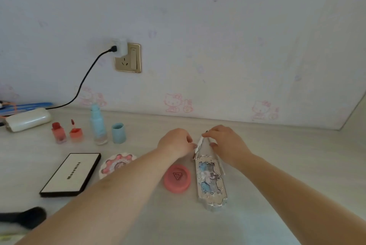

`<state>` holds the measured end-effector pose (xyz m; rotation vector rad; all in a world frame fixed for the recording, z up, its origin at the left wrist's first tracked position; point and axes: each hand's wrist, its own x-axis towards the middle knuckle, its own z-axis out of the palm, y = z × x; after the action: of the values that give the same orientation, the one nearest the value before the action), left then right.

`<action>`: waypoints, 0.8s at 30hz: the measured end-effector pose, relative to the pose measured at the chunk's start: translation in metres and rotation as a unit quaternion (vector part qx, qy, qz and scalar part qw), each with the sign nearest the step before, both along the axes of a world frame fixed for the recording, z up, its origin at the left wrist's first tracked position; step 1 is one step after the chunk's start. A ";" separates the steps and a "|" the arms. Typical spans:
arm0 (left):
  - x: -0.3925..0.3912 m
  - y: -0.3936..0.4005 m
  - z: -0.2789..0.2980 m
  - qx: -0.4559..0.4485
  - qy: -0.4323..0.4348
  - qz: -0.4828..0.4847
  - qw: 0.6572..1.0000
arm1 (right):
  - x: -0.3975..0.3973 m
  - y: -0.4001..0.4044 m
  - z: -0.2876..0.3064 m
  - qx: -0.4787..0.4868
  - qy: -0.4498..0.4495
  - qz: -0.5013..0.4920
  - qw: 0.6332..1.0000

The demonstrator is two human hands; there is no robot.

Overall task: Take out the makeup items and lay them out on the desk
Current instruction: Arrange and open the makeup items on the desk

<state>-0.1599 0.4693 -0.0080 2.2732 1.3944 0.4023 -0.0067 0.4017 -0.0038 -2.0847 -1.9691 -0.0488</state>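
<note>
Your desk (277,155): pale wood grain. Wall (217,37): white, faint pink cartoon-cat prints along base. Socket plate (128,58): gold; cable (87,74) black. Flat palette (71,174): white lid, black border, black lettering. Round compact (177,178): coral pink, triangle emblem. Long ornate case (211,181): silver frame, blue-white relief. Bottle (98,124) and cap (118,133): light blue. Two lip tints (67,132): red-orange.

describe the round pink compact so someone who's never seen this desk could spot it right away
Start at the gold wall socket and come straight down the desk toward the person's forearms. Between them lies the round pink compact, just left of the long silver ornate case. It alone is plain coral pink with a small triangle logo on its lid.
</note>
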 end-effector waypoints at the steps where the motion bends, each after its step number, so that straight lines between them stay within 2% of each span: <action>1: 0.004 0.002 -0.002 0.003 0.011 0.006 1.000 | 0.000 0.007 -0.002 -0.003 -0.008 0.009 1.000; 9: 0.019 0.009 -0.006 0.058 0.084 -0.008 0.995 | 0.000 0.044 -0.014 -0.033 -0.120 0.054 0.991; 12: 0.013 0.012 -0.008 0.086 0.088 -0.005 0.992 | 0.002 0.047 -0.020 -0.014 -0.166 0.053 0.985; 14: 0.005 0.013 -0.008 0.107 0.075 -0.003 0.991 | 0.000 0.046 -0.020 -0.018 -0.161 0.046 0.986; 16: -0.006 0.012 -0.004 0.130 0.054 -0.011 0.990 | -0.006 0.040 -0.013 -0.024 -0.123 0.036 0.991; 19: -0.028 0.004 0.008 0.193 0.035 -0.040 0.980 | -0.017 0.023 0.000 0.006 0.021 0.052 0.998; 22: -0.059 -0.011 0.020 0.268 0.009 -0.066 0.961 | -0.033 -0.001 0.015 0.014 0.214 0.060 0.975; 24: -0.084 -0.027 0.028 0.319 -0.028 -0.076 0.944 | -0.050 -0.017 0.027 -0.014 0.305 0.047 0.951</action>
<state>-0.2436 0.4428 0.0196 2.8195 1.1561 0.9757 -0.0564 0.3848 0.0235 -1.7290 -1.6732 0.5757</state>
